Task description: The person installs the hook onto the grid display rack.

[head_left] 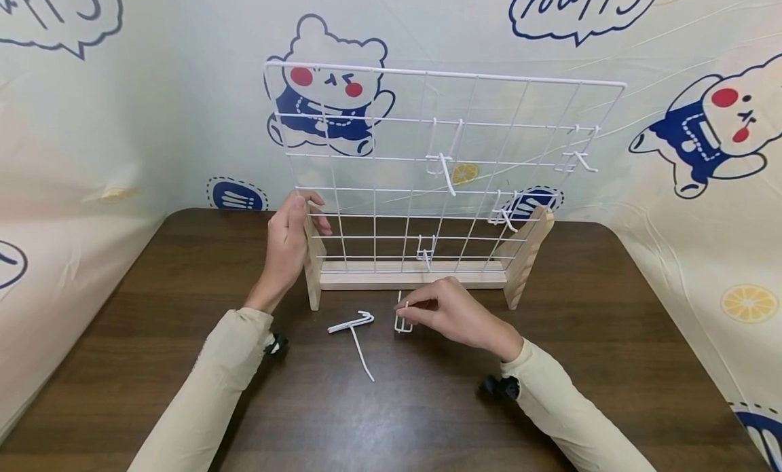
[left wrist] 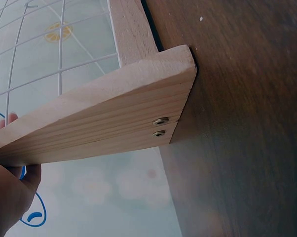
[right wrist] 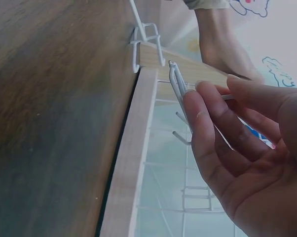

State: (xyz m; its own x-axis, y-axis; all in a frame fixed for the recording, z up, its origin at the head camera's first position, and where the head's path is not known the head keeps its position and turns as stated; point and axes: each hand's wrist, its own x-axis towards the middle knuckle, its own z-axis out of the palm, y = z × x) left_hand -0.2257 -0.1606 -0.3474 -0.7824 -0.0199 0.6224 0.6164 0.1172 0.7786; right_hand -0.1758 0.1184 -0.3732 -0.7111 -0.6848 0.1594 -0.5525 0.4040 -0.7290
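Observation:
A white wire grid [head_left: 440, 73] stands tilted in a pale wooden stand [head_left: 412, 279] on the table. My left hand [head_left: 286, 240] grips the stand's left side board [head_left: 313, 275], thumb at the near side and fingers around behind; in the left wrist view that board [left wrist: 109, 121] shows two metal screws. Just in front of the stand, my right hand [head_left: 455, 312] pinches a white wire hook [head_left: 403, 331] between thumb and fingers. The right wrist view shows this held hook [right wrist: 177, 84] apart from the grid. A second hook [head_left: 351, 324] lies on the table between my hands.
Several white hooks hang on the grid, among them one at the upper middle [head_left: 448, 174] and one low down near the base [head_left: 425, 256]. The brown table [head_left: 391, 424] ends against a printed cloth backdrop [head_left: 201, 119].

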